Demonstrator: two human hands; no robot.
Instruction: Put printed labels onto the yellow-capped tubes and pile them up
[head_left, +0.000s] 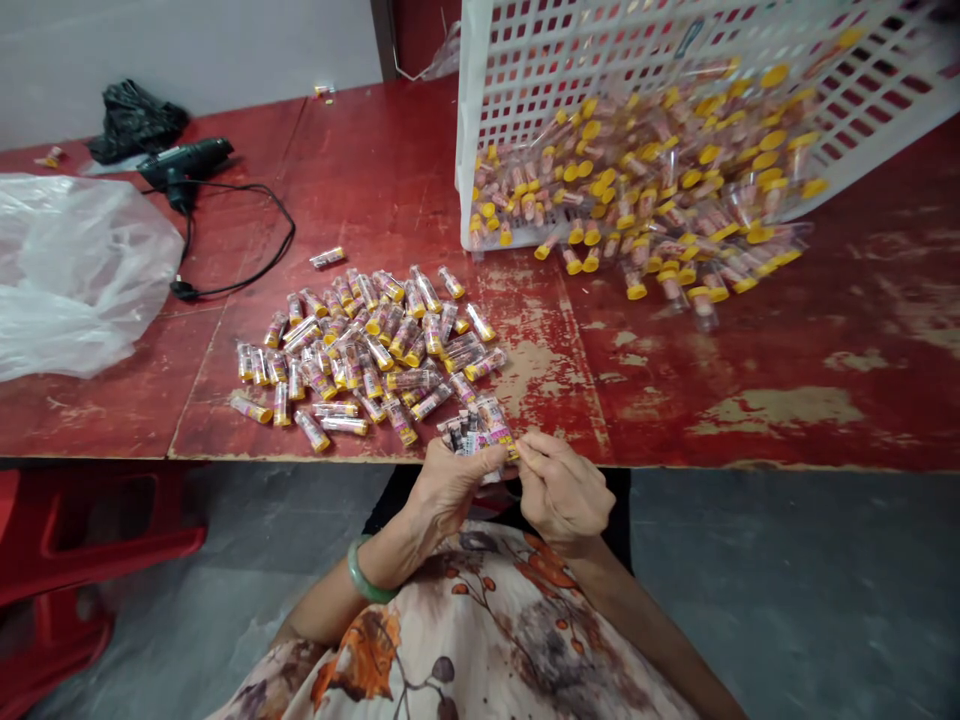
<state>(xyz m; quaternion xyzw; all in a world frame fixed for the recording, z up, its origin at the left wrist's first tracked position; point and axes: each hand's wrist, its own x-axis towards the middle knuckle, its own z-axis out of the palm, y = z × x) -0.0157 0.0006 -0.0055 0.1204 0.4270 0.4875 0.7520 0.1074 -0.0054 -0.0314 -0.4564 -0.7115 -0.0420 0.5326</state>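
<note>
At the near edge of the red worktop (405, 150), in front of the floral shirt (480, 640), both hands meet over a small printed tube (495, 420) with a yellow end. The left hand (450, 485), with a green bangle (366, 572) on its wrist, is closed around this tube and a bunch of printed wrappers (463, 432). The right hand (566, 490) is curled, its thumb and forefinger pinching at the yellow end; exactly what lies between those fingertips is too small to tell. Just beyond the left hand spreads a loose pile of wrapped tubes (360, 350), lying at many angles, with a single tube (327, 258) apart from it on the far side. Farther to the left are a black heat gun (184, 160), its looped cord (281, 205) on the worktop, a crumpled black bag (139, 120) beside it and a large clear plastic bag (75, 275). At the far right, a white basket (469, 130) holds many yellow-capped tubes (637, 190), some spilling over its low edge onto the worktop. A red stool (127, 545) stands at the lower left.
</note>
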